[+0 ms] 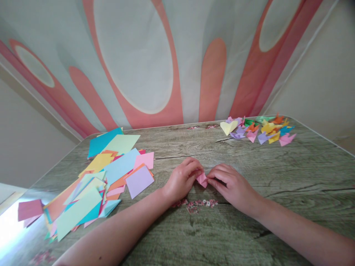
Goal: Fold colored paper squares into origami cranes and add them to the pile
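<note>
Both forearms low, left hand (181,180) and right hand (231,184) pinched on pink paper (202,179), bare table (291,173) around.

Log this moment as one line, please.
left hand: pinching pink paper | right hand: pinching same | flat sheets: left | folded pieces: far right
</note>
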A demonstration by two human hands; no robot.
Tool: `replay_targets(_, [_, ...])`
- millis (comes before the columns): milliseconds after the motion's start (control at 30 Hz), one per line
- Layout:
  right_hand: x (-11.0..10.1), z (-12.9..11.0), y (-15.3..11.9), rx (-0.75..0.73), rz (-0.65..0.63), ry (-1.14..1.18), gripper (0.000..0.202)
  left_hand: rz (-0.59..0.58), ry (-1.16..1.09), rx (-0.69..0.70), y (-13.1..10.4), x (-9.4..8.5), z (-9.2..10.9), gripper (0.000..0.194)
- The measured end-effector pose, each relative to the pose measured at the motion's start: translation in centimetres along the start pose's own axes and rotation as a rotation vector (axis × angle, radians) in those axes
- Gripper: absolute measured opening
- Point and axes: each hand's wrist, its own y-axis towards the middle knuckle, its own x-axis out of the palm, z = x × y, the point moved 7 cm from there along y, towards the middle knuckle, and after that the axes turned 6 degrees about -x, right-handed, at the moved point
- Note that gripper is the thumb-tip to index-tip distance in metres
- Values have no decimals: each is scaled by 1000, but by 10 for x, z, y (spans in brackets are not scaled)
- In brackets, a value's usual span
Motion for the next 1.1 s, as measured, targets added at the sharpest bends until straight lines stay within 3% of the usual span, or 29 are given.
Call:
replay_targets(100, [-4,2,0,9,38,-9,8,46,-61,-33,1,-3,-6,13])
replay_targets(200, [-10,1,1,-5,66,-66,10,105,-159,-176,0,-6,-15,24])
replay_targets(300, [-16,-5,2,-67,96,-160,11,59,-259,-295,-2,-1,-16,28])
replay_targets(467, [-18,-16,4,-136,80,-178,9,-26,-312,-230,-3,5,-1,35])
replay_targets(567, [-17,-19,4,-143,80,-169,10,-28,-307,-216,-4,5,2,30])
replay_targets(833, [-17,-11,2,-36,98,-207,16,-48,-462,-360,-4,15,-5,25])
replay_targets(1100, [-19,2,2,103,129,-115,16,75,-546,-482,-3,6,-17,18])
